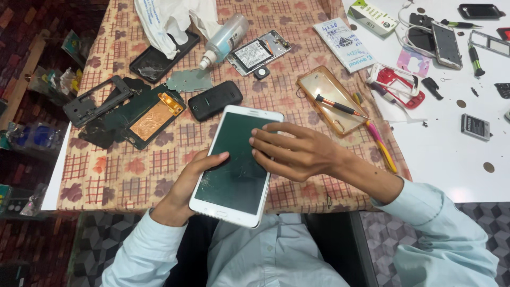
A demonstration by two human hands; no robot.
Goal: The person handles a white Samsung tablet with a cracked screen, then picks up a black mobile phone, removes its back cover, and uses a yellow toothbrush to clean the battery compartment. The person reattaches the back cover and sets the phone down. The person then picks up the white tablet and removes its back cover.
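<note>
left hand (188, 183) cradles the white tablet (236, 167) from under its left edge, thumb laid over onto the glass, remaining fingers hidden beneath so can't tell how they sit. right hand (295, 151) lies flat across the upper right of the screen, fingers spread slightly apart and pressing the glass, clamped on nothing. tablet is tilted, near end off the table edge over the lap, far end over the checked tablecloth (133, 175)

screen is cracked, spider lines run just under the right fingertips and down toward the left thumb. judgement: keep pressure light and spread over the finger pads, not the tips, or cracks will run and splinters lift. support from below should sit right under where the fingers press, else the panel flexes

beyond the fingertips: black phone (215, 100), opened phone with copper shield (151, 118), clear case with a screwdriver (340, 107) lying in it, just past the right wrist. squeeze bottle (226, 38) further out. worth sliding the tablet fully onto the cloth, half-hanging is a drop risk
</note>
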